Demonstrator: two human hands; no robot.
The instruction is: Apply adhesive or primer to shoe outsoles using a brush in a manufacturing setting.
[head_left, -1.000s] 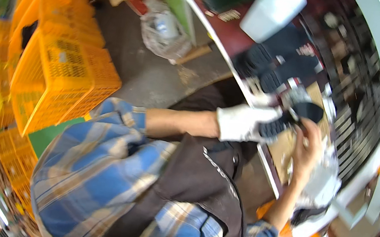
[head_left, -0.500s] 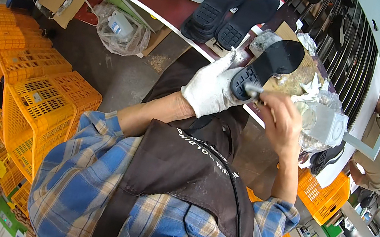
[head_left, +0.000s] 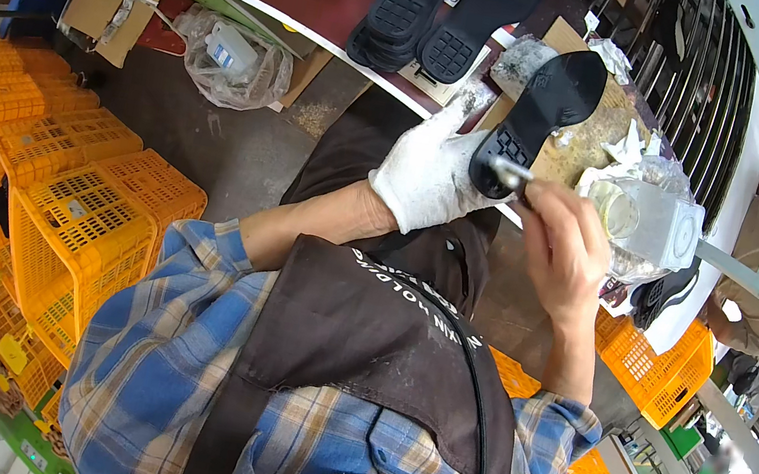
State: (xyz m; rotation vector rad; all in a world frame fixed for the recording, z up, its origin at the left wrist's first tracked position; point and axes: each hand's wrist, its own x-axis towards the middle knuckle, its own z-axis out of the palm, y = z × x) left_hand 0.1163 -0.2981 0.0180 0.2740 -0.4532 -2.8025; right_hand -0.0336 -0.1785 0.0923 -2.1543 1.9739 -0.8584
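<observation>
Gripping: gloved left hand point(head_left: 431, 177) around black sole point(head_left: 542, 105), toe up-right; right hand point(head_left: 565, 248) pinching brush point(head_left: 513, 173).

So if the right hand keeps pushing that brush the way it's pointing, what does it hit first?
The right hand aims its brush up and left, at the heel of the black shoe sole held in the gloved left hand. The tip looks already at the sole, though depth is unclear.

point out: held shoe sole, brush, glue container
shoe sole point(head_left: 551, 100), head view, mid tread.
brush point(head_left: 513, 172), head view, metal ferrule.
glue container point(head_left: 661, 226), head view, side wall.
</observation>
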